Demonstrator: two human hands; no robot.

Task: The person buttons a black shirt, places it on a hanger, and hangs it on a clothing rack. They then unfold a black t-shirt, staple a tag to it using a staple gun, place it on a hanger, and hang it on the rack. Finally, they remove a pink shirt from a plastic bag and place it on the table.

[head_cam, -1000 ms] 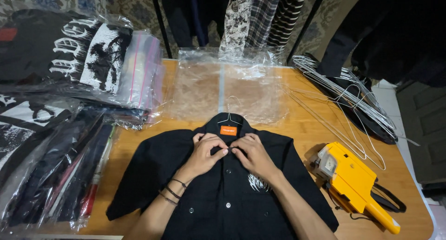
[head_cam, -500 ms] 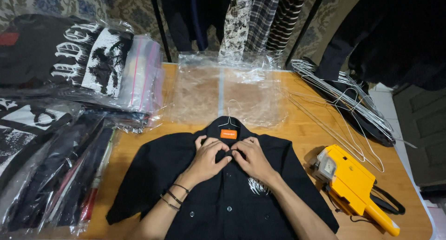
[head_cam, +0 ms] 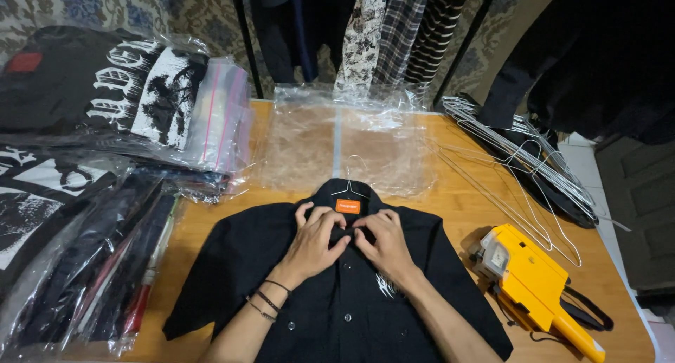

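A black short-sleeved shirt (head_cam: 232,264) lies flat on the wooden table (head_cam: 457,215), still on a thin wire hanger (head_cam: 349,185) whose hook sticks out past the collar. An orange label (head_cam: 347,206) shows inside the collar. My left hand (head_cam: 314,241) and my right hand (head_cam: 380,242) meet just below that label, fingers pinched on the shirt's front placket near the top button. Dark bracelets circle my left wrist. A white print on the chest is partly hidden under my right forearm.
Clear plastic bags (head_cam: 351,138) lie flat beyond the collar. Bagged black printed garments (head_cam: 105,110) are stacked at the left. A pile of wire hangers (head_cam: 520,152) lies at the right, with a yellow price-label gun (head_cam: 534,282) nearer me. Clothes hang behind the table.
Both hands stay pinched at the collar placket; the fingers have shifted only slightly. The view has drifted a little, nothing else has moved.
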